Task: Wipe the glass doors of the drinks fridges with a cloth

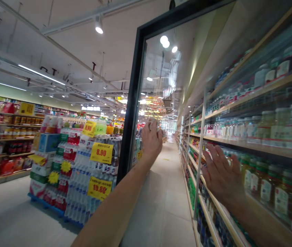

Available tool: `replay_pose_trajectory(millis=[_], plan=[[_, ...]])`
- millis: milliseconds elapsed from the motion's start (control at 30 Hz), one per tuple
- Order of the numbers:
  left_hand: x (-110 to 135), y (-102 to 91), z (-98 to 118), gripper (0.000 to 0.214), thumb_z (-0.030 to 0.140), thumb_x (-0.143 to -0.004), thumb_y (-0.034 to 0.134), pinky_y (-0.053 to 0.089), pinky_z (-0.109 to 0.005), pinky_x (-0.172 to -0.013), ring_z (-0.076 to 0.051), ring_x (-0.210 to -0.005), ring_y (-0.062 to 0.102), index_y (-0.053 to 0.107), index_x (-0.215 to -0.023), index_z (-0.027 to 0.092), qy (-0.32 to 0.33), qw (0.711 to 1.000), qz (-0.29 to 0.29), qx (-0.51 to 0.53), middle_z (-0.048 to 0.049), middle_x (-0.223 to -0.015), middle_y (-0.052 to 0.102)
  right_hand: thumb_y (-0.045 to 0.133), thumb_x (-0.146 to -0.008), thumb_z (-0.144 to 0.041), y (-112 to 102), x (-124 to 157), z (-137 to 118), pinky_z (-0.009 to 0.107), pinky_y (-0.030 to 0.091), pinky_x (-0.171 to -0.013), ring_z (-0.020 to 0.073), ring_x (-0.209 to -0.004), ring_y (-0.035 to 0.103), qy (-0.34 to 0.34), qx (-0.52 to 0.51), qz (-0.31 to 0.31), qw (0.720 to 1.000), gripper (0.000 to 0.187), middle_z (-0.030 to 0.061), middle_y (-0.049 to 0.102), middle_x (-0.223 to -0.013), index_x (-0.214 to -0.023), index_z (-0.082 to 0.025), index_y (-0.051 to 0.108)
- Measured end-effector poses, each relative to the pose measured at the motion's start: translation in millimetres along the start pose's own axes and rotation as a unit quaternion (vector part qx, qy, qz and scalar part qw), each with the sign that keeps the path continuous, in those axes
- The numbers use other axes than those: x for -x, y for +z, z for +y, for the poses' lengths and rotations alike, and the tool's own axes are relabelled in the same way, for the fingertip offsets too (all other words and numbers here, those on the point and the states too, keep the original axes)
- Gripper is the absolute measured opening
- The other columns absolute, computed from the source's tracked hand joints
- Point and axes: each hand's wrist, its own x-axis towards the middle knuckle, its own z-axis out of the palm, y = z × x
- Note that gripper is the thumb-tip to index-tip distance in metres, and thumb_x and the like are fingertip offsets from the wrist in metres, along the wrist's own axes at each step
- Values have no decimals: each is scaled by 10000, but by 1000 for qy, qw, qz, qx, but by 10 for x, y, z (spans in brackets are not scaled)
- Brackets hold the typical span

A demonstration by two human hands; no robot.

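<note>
My left hand (152,139) reaches forward to the glass pane of an open, black-framed door (129,120). Its fingers are bent over a pale, crumpled cloth (152,121) that is mostly hidden behind them, against the glass. On the other side, my right hand (220,171) is raised with its fingers apart and holds nothing. It is slightly blurred, in front of shelves (254,148) of drinks. Green-capped bottles (266,181) stand just beyond it, and pale bottles (279,125) line the shelf above.
A stack of packed water bottles (81,181) with yellow price signs (101,153) stands left of the door on a blue pallet (45,204). Stocked shelves (7,137) run along the far left. A tiled aisle floor (156,206) stretches ahead beside the shelving.
</note>
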Motion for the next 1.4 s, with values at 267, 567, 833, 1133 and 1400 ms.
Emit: replay_pose_trajectory(millis=[267, 567, 833, 1133, 1400], plan=[[1125, 38, 226, 402, 348, -904, 383, 193, -390, -1130, -198, -1361, 271, 463, -1267, 196, 391, 916, -72, 47, -63, -1363, 473, 466, -877, -246, -30, 39, 102, 459, 258, -1093, 256, -1289, 411, -28, -25, 51, 998, 591, 157, 461, -1367, -1426, -150, 269], [1398, -64, -225, 513, 278, -903, 374, 253, -440, -1105, -224, -1388, 225, 286, -1397, 172, 254, 965, -55, 34, -135, -1440, 366, 457, -865, -234, -97, 21, 85, 449, 210, -1112, 240, -1292, 405, -4, -38, 20, 999, 476, 117, 528, -1311, -1332, -156, 405], [1779, -159, -507, 594, 226, -890, 399, 291, -487, -1077, -260, -1394, 198, 185, -1440, 155, 65, 997, -12, -33, -176, -1486, 255, 470, -852, -212, -89, 26, 79, 449, 199, -1118, 239, -1296, 400, 4, -39, 13, 999, 424, 108, 532, -1310, -1272, -152, 474], [2194, -274, -560, 616, 191, -875, 423, 350, -490, -1041, -266, -1389, 212, 177, -1438, 152, 17, 998, -21, -65, -184, -1485, 250, 477, -845, -213, -95, 13, 56, 429, 197, -1128, 236, -1302, 397, 23, -64, 17, 998, 448, 82, 530, -1318, -1293, -220, 480], [2096, -224, -483, 577, 257, -866, 430, 303, -491, -1073, -273, -1385, 223, 261, -1413, 186, 153, 985, -74, -24, -143, -1471, 306, 477, -836, -206, -108, 26, 64, 426, 189, -1132, 220, -1307, 390, 41, -69, 11, 997, 456, 75, 525, -1325, -1290, -237, 489]])
